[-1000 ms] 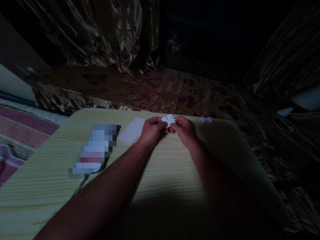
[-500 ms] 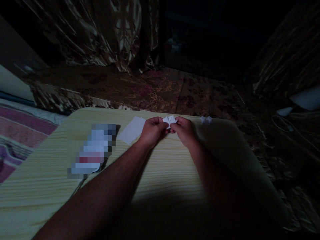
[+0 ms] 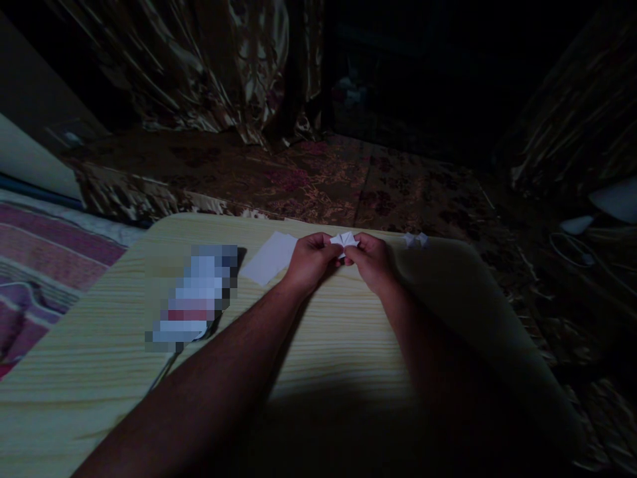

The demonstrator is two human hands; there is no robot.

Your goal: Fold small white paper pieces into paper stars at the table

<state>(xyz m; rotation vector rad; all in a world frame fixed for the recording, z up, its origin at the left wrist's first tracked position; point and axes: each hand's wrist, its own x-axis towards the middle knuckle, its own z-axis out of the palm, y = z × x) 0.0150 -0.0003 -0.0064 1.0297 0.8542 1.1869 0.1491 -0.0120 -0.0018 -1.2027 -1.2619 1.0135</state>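
Note:
A small piece of folded white paper (image 3: 345, 239) with creased flaps is held up between my two hands, near the far side of the table. My left hand (image 3: 312, 259) pinches its left side, thumb on the near face. On the right side my right hand (image 3: 370, 260) grips it the same way, the two thumbs close together. The fingertips behind the paper are partly hidden. Flat white paper sheets (image 3: 269, 257) lie just left of my left hand. Beyond my right hand sits another small folded white paper piece (image 3: 415, 239).
On the left of the wooden table (image 3: 318, 358) lies a pixelated device (image 3: 196, 299) with a cable. A patterned cloth-covered ledge (image 3: 298, 176) runs behind the table, below curtains (image 3: 243, 73). A white lamp-like object (image 3: 617, 199) stands at the right, a striped cover (image 3: 44, 259) at the left.
The whole view has shifted slightly, so everything appears a little further right. Both hands still hold the folded paper, whose upper flaps look slightly more spread.

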